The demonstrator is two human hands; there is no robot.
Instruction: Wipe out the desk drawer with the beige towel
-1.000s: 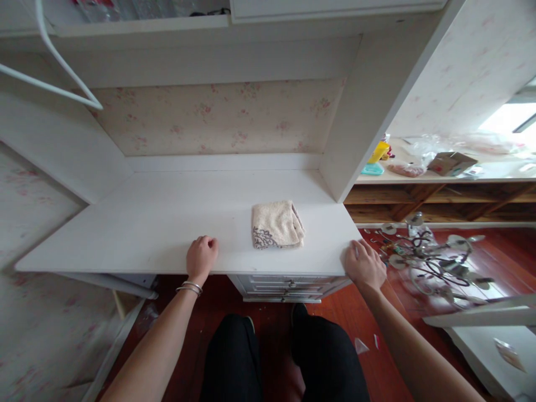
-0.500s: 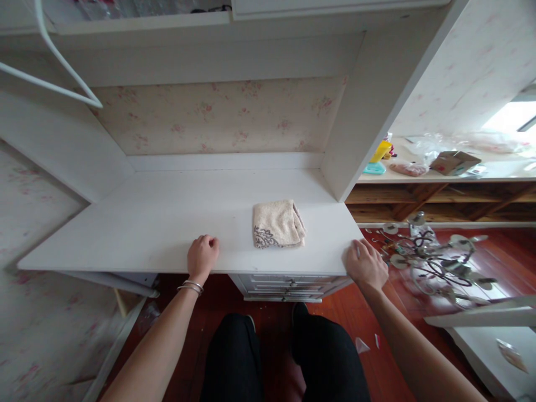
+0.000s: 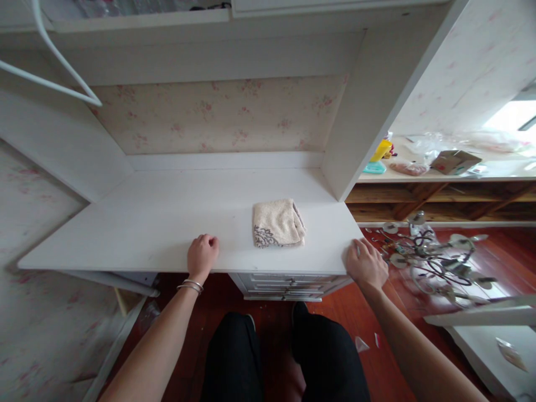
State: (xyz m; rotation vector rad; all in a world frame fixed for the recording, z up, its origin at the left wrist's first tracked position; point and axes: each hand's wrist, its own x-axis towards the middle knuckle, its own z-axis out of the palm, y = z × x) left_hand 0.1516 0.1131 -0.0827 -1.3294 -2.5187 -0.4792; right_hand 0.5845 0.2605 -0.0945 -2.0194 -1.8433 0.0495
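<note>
A folded beige towel (image 3: 277, 223) with a dark patterned corner lies on the white desk (image 3: 167, 223), right of centre. My left hand (image 3: 201, 255) rests on the desk's front edge in a loose fist, left of the towel, with thin bangles on the wrist. My right hand (image 3: 365, 265) grips the desk's front right corner, fingers curled over the edge. Neither hand touches the towel.
A white drawer unit (image 3: 288, 285) sits under the desk. A metal chandelier (image 3: 435, 257) lies on the red wooden floor at the right. Behind it a low wooden shelf (image 3: 439, 190) carries a cardboard box and packets. A white hanger (image 3: 50, 72) hangs upper left.
</note>
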